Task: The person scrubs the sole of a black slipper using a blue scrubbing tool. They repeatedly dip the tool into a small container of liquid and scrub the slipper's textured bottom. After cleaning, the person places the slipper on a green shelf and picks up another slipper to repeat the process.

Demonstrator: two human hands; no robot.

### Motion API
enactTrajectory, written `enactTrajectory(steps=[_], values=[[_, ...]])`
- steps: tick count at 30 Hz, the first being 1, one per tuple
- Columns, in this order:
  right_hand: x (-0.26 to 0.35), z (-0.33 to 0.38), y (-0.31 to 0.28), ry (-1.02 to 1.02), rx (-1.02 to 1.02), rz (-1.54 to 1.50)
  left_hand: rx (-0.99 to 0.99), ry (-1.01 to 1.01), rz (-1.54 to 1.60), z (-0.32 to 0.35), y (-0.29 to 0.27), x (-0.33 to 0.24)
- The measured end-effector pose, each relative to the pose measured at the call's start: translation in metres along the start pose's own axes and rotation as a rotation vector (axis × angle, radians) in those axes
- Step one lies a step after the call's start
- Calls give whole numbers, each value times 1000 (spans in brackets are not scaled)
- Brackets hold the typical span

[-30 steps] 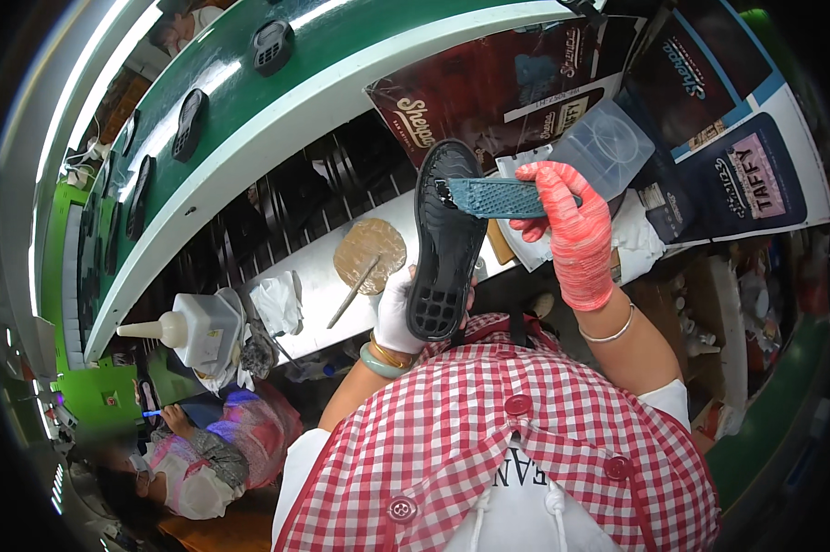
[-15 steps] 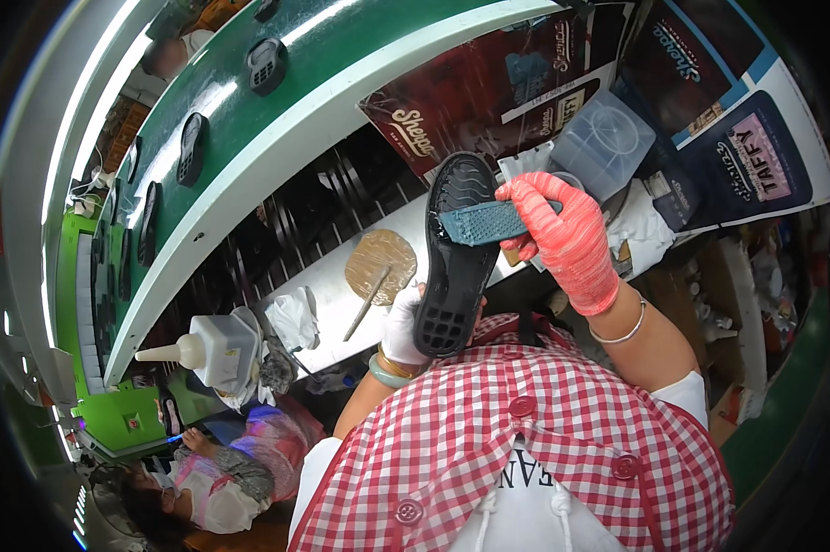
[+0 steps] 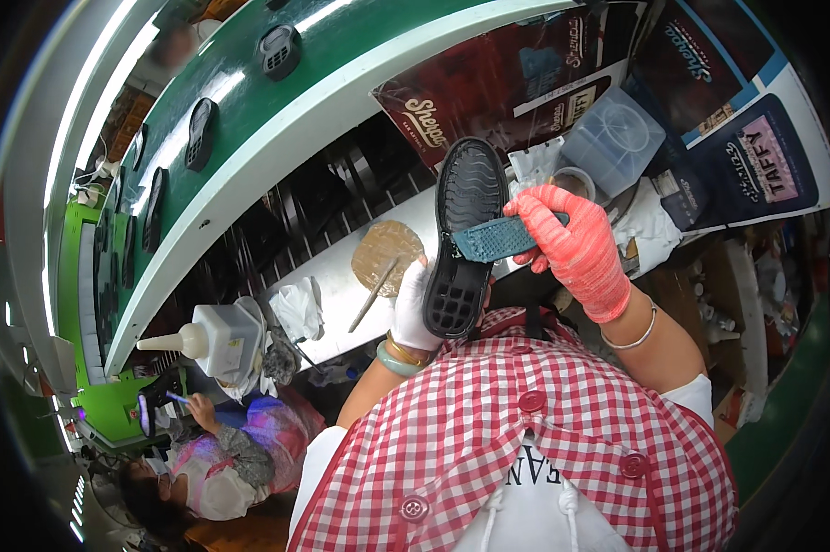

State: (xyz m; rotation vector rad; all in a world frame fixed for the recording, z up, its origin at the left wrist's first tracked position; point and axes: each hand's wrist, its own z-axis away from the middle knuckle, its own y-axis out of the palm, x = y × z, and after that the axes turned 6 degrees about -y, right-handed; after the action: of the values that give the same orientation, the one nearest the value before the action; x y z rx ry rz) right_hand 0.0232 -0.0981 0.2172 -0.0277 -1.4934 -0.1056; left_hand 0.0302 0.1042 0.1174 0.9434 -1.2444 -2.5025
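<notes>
Our left hand (image 3: 413, 316) holds black shoe sole (image 3: 471, 198); right hand (image 3: 576, 250) grips blue brush (image 3: 496, 240) across it. Likely brushing step; next stroke needs steady sole.

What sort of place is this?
Likely a shoe workshop or factory: black soles sit spaced along a green surface; the left hand holds another sole, the right hand a blue tool.

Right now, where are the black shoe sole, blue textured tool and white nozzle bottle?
Black shoe sole (image 3: 470, 196): head view, wavy ridged surface.
Blue textured tool (image 3: 493, 239): head view, dotted face.
White nozzle bottle (image 3: 225, 340): head view, side of its body.
</notes>
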Motion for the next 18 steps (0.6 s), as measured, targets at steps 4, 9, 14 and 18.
enactTrajectory(steps=[4,9,14,18], values=[[0,8,4,36,-14,-46,13,69,5,-3,11,-3],[0,19,7,62,-9,-43,9,99,16,-10,15,-4],[1,28,8,98,-8,-41,60,129,-15,-11,22,-2],[5,34,8,104,10,1,10,83,5,-12,24,0]])
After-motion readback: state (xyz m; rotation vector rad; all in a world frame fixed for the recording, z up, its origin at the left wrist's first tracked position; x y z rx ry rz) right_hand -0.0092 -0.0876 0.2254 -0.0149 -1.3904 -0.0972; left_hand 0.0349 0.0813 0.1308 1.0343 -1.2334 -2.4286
